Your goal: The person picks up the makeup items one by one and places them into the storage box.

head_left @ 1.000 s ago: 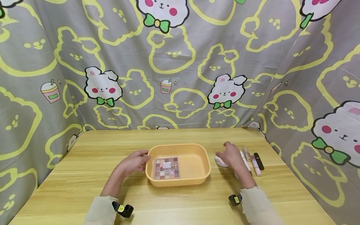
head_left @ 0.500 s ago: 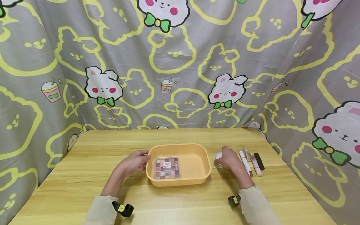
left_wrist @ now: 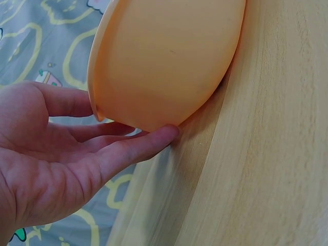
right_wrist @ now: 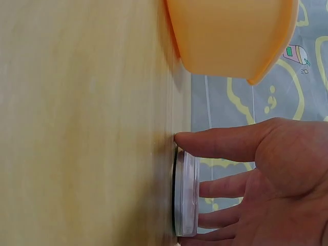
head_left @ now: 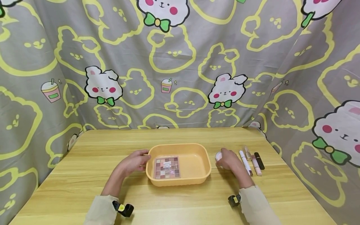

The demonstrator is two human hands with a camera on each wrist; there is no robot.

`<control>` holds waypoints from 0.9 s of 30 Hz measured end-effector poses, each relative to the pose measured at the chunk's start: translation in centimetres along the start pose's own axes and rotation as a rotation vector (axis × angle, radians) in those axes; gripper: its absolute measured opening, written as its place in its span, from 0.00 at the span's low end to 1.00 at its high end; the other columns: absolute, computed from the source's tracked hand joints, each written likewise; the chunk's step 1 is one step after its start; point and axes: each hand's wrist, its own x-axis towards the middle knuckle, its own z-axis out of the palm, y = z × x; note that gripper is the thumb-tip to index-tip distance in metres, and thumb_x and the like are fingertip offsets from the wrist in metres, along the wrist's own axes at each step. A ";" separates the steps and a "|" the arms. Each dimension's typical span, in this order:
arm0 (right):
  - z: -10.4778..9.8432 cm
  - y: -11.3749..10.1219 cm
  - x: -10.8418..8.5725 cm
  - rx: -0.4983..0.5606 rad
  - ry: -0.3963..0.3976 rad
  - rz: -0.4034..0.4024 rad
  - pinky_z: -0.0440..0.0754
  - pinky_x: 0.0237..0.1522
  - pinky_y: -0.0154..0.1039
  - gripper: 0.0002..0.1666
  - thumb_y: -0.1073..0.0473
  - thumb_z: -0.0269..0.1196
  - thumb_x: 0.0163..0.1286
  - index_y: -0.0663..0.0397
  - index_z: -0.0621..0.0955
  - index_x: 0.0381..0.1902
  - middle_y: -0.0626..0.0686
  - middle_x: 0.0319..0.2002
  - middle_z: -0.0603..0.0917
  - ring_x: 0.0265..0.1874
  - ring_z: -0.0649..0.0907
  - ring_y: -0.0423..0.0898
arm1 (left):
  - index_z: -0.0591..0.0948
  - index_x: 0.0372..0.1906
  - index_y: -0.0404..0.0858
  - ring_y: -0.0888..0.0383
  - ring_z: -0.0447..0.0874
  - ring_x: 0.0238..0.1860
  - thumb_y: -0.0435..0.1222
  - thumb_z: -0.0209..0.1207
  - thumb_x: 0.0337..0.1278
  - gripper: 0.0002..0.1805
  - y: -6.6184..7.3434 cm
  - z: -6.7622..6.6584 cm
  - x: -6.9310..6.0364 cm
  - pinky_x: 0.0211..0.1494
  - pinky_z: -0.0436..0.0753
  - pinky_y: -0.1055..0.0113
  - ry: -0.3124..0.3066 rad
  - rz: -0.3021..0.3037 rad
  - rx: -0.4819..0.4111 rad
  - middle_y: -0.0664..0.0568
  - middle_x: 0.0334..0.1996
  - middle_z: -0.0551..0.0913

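A yellow-orange plastic tray (head_left: 194,180) stands on the table. Inside its left half lies an eyeshadow palette (head_left: 167,168) with many coloured squares. My left hand (head_left: 135,163) touches the tray's left end; in the left wrist view its index finger meets the rim and its straight thumb (left_wrist: 138,148) lies low along the wall. To the right of the tray, my right hand (head_left: 229,160) holds a round white compact (head_left: 218,156) by its edges. The right wrist view shows this compact (right_wrist: 186,197) flat at the table, clear-lidded, between thumb and fingers.
Right of my right hand lie a white tube (head_left: 245,162), a small clear bottle (head_left: 247,153), a pale pink tube (head_left: 256,165) and a black tube (head_left: 259,161). A patterned grey curtain (head_left: 180,78) hangs behind and beside the wooden table (head_left: 180,203).
My right hand has come down to the round compact, and its fingers have closed in on the edges. The left hand and the tray stay about where they were.
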 end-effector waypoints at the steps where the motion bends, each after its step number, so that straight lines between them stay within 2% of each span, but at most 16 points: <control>1: 0.0 0.0 0.0 -0.002 -0.002 0.000 0.81 0.54 0.60 0.45 0.61 0.72 0.54 0.80 0.69 0.64 0.73 0.50 0.81 0.50 0.81 0.67 | 0.61 0.75 0.28 0.45 0.80 0.61 0.37 0.46 0.78 0.29 0.0 0.0 0.0 0.57 0.86 0.53 0.004 -0.001 0.000 0.34 0.64 0.76; 11: -0.1 0.1 0.0 -0.006 -0.006 -0.004 0.78 0.60 0.62 0.47 0.61 0.71 0.53 0.81 0.67 0.66 0.77 0.57 0.78 0.57 0.78 0.72 | 0.59 0.76 0.26 0.42 0.78 0.63 0.38 0.46 0.78 0.30 0.2 0.1 -0.3 0.58 0.85 0.51 -0.024 0.012 0.003 0.31 0.66 0.74; 27: -0.2 0.0 0.0 0.012 0.011 -0.014 0.80 0.56 0.60 0.47 0.61 0.72 0.50 0.79 0.69 0.65 0.75 0.54 0.80 0.51 0.82 0.67 | 0.59 0.76 0.27 0.42 0.78 0.64 0.37 0.45 0.78 0.30 0.2 0.1 -0.2 0.59 0.85 0.51 -0.029 0.017 -0.004 0.31 0.66 0.74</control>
